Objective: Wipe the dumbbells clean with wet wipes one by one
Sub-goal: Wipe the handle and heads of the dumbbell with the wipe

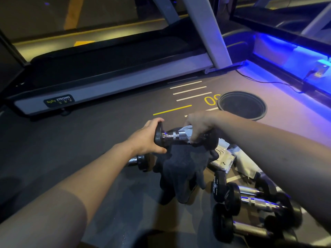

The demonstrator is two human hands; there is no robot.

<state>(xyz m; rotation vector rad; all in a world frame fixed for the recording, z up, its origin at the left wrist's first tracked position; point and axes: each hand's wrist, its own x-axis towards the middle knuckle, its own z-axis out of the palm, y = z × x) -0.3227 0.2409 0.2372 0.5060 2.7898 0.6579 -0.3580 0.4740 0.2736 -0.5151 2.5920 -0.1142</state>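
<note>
- right now the left hand (146,138) grips one black end plate of a dumbbell (172,136), holding it level above the floor (89,140).
- the right hand (200,125) has its fingers curled around a pale wet wipe (187,130), wrapped on the chrome handle.
- a dark cloth (184,167) hangs under the held dumbbell.
- another dumbbell (139,161) lies on the floor just beneath the left wrist.
- several more dumbbells (250,201) lie together at lower right.
- a white wipes packet (223,161) sits beside the cloth.
- a round black bin (241,104) stands beyond the hands, near a treadmill (107,83).
</note>
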